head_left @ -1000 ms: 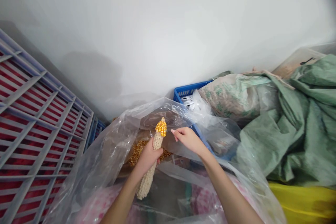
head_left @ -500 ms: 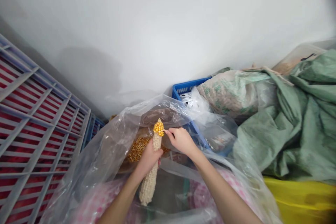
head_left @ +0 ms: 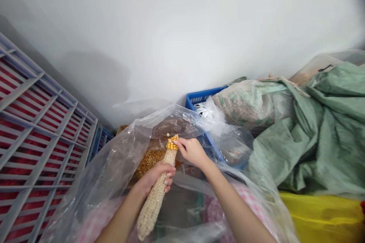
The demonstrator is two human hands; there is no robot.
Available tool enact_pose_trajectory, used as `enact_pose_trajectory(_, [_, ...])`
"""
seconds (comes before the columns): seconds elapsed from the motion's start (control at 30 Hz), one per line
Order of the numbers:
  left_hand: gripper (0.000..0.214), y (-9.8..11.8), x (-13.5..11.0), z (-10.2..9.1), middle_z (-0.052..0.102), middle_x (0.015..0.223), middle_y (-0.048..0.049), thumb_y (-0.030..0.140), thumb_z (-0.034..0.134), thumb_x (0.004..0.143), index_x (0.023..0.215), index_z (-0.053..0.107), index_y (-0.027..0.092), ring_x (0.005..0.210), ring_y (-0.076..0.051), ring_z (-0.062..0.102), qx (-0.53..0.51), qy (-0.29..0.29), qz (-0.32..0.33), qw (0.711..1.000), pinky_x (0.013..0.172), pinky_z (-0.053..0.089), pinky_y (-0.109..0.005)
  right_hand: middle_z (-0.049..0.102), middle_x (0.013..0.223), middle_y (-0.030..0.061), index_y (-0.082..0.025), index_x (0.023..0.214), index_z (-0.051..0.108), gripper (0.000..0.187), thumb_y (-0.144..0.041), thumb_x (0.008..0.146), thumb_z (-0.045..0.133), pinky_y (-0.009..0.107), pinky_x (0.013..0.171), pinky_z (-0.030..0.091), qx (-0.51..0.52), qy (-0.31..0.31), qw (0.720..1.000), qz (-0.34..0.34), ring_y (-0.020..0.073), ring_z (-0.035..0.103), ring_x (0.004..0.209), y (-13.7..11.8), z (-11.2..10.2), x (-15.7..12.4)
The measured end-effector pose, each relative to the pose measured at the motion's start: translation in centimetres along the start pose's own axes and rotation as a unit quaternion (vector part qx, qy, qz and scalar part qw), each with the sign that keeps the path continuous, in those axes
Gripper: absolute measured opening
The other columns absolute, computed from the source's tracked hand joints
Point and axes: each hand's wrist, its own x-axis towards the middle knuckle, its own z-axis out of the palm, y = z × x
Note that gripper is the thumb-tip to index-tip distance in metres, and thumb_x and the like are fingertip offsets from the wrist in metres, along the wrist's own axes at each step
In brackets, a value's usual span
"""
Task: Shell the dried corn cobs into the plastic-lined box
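My left hand [head_left: 158, 177] is wrapped round a long corn cob [head_left: 154, 201], pale and bare over most of its length. Only a band of yellow kernels [head_left: 171, 143] is left near its far tip. The thumb and curled fingers of my right hand [head_left: 191, 149] press against those kernels from the right. One loose kernel [head_left: 168, 134] shows just above the tip. Below the hands a clear plastic bag [head_left: 119, 159] stands wide open, and a heap of loose corn kernels [head_left: 149, 160] lies inside it, partly hidden by my left hand.
At the left stands a grey slatted crate [head_left: 42, 129] with red behind its bars. A blue basket [head_left: 199, 95] at the right holds plastic bags. Green cloth [head_left: 308, 140] and a yellow item [head_left: 319, 214] lie at the far right. A white wall [head_left: 176, 38] rises behind.
The cob has tilted, its bare lower end swinging left and nearer. My right hand has moved slightly left onto the kernels, and a loose kernel now shows above the tip.
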Motion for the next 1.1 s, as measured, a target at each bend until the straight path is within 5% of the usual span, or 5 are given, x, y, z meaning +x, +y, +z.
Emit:
enact_pose_trajectory(0.23, [0.024, 1.1, -0.2, 0.2, 0.044, 0.053, 0.0082, 0.025, 0.056, 0.064, 0.079, 0.037, 0.021, 0.036, -0.006, 0.039, 0.124, 0.092, 0.102, 0.983, 0.034, 0.036, -0.019, 0.060, 0.058, 0.0027, -0.018, 0.066, 0.057, 0.043, -0.041, 0.090, 0.029, 0.024, 0.054, 0.021, 0.040, 0.032, 0.997, 0.062, 0.0108, 0.050, 0.052, 1.1, -1.8, -0.6])
enact_pose_trajectory(0.47, [0.030, 0.8, 1.0, 0.0, 0.045, 0.054, 0.0069, 0.015, 0.046, 0.066, 0.095, 0.043, 0.019, 0.034, -0.009, 0.041, 0.292, 0.169, 0.128, 0.933, 0.036, 0.033, -0.020, 0.054, 0.053, 0.0011, -0.017, 0.058, 0.054, 0.045, -0.041, 0.088, 0.032, 0.024, 0.053, 0.023, 0.129, -0.008, 0.990, 0.055, 0.0099, 0.041, 0.050, 0.8, -2.4, -0.2])
enact_pose_trajectory(0.7, [0.034, 0.7, 1.5, -0.4, 0.055, 0.068, -0.0011, 0.014, 0.050, 0.066, 0.100, 0.048, 0.017, 0.055, -0.014, 0.052, 0.475, 0.266, 0.182, 0.819, 0.052, 0.033, -0.022, 0.064, 0.064, 0.0063, -0.018, 0.066, 0.061, 0.040, -0.038, 0.088, 0.034, 0.028, 0.054, 0.023, 0.061, -0.036, 0.994, 0.082, 0.0140, 0.053, 0.056, 0.2, -2.4, -0.7])
enact_pose_trajectory(0.9, [0.030, 0.7, 1.9, 0.1, 0.058, 0.071, -0.0025, 0.017, 0.049, 0.069, 0.099, 0.047, 0.019, 0.062, -0.016, 0.056, 0.473, 0.271, 0.176, 0.819, 0.053, 0.032, -0.022, 0.063, 0.062, 0.0046, -0.019, 0.064, 0.060, 0.043, -0.041, 0.088, 0.033, 0.025, 0.056, 0.025, 0.077, -0.025, 0.994, 0.069, 0.0131, 0.054, 0.058, 0.9, -2.7, -0.6])
enact_pose_trajectory(1.1, [0.026, 1.0, 1.9, -0.2, 0.062, 0.076, -0.0068, 0.019, 0.049, 0.072, 0.097, 0.046, 0.018, 0.073, -0.021, 0.060, 0.520, 0.301, 0.159, 0.784, 0.058, 0.034, -0.023, 0.063, 0.061, 0.0027, -0.017, 0.063, 0.061, 0.049, -0.045, 0.089, 0.029, 0.022, 0.054, 0.027, 0.097, -0.019, 0.992, 0.078, 0.0101, 0.049, 0.054, 0.7, -3.4, -0.5])
